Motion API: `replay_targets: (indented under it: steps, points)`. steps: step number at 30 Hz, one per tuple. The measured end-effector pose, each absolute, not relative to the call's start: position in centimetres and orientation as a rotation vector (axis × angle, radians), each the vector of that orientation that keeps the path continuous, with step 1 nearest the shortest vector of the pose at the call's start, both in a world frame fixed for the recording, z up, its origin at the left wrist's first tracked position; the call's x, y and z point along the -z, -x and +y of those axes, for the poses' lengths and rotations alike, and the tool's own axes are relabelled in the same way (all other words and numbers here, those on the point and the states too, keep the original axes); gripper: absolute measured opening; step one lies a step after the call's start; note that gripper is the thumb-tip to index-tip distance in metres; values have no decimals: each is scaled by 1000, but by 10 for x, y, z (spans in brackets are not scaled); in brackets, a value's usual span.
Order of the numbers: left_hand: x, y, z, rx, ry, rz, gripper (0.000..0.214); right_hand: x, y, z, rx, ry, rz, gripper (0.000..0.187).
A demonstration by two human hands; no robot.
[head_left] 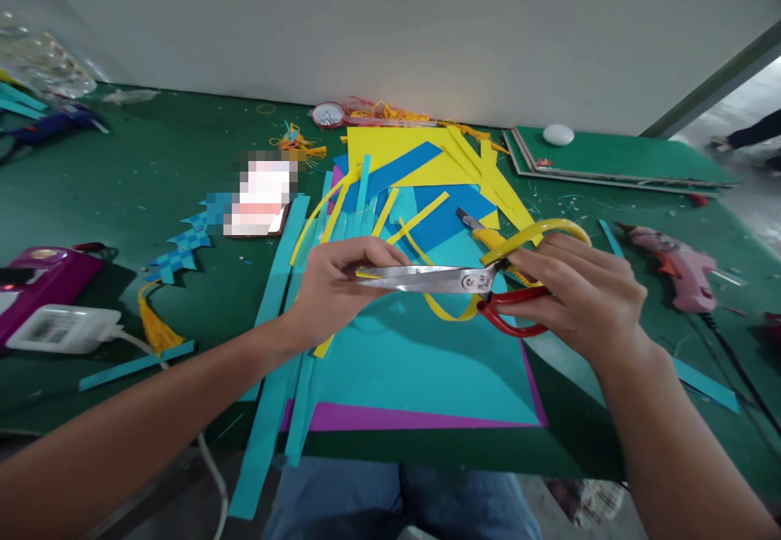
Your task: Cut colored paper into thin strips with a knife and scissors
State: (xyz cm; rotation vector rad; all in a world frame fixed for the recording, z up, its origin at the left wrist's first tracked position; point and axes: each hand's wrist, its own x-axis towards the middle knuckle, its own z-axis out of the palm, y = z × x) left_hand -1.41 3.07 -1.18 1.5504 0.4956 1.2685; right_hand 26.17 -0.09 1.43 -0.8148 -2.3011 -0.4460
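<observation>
My right hand is closed round the handles of a pair of scissors, one loop yellow and one red. The blades point left and look nearly together, reaching my left hand. Its fingers are pinched on a thin yellow paper strip, part of which shows by the blade tips; another part curls beneath the scissors. Under both hands lie turquoise paper sheets over a purple one. Turquoise strips run along their left side. Behind the scissors is a yellow craft knife, partly hidden.
Yellow sheets and blue paper lie farther back. At left are a phone, a woven blue paper fish shape with a tassel, and a purple power strip. A pink glue gun lies right, before green boards.
</observation>
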Motion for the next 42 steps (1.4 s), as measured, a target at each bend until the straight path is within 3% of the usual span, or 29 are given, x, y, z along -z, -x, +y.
replay_targets:
  steps: [5,10,19,34,42]
  points:
    - [11,11,29,-1295,-1508,570,11,-15,-256,-3,421,885,-2193,36]
    - [6,8,26,-1275,-1444,630,10,-13,-256,2,324,1136,-2074,58]
    - [3,11,26,-1262,-1482,615,8,-16,-269,5,384,1092,-2220,79]
    - [5,18,33,-1354,-1768,702,25,-21,-264,0,530,1002,-2335,37]
    - [6,18,32,-1354,-1797,748,23,-22,-263,-2,540,1002,-2346,32]
